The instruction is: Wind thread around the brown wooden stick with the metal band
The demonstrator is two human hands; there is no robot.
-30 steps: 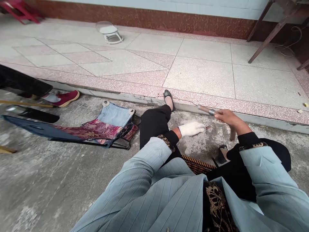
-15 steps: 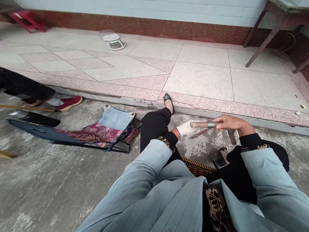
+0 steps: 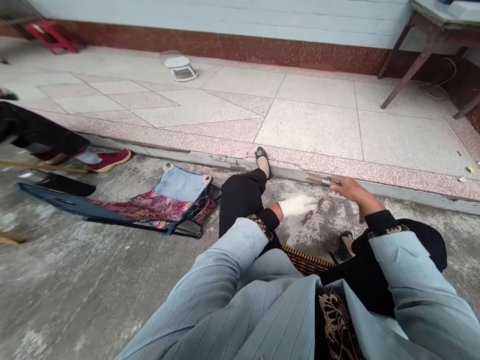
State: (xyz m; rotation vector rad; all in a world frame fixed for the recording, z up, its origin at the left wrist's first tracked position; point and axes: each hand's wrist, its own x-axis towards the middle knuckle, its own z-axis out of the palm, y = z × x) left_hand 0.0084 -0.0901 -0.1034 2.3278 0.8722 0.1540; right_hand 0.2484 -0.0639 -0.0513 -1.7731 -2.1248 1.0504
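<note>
My right hand point(image 3: 347, 187), bare, is closed on a short wooden-handled tool point(image 3: 315, 178) with silvery metal wound round it near my fingers. Its pale end points left, held above the step's edge. Lower and to the left, my left hand point(image 3: 299, 205) wears a white knitted glove and is slightly blurred. Its closed fingertips meet a thin reddish-brown piece point(image 3: 309, 217), slanted over the concrete; its kind is unclear. Between my legs is a woven orange-and-black surface point(image 3: 305, 260), partly hidden by my jacket.
A folding chair point(image 3: 180, 187) with denim and flowered cloth stands to my left. Beyond it are another person's leg and red shoe point(image 3: 112, 160). A raised tiled step point(image 3: 311, 120) runs ahead, with a small white stool point(image 3: 180, 67), a red stool point(image 3: 56, 36) and a wooden table point(image 3: 431, 37).
The tool in my right hand has moved up and away from the glove. My left hand has dropped slightly and shifted right; the reddish-brown piece now slants more steeply.
</note>
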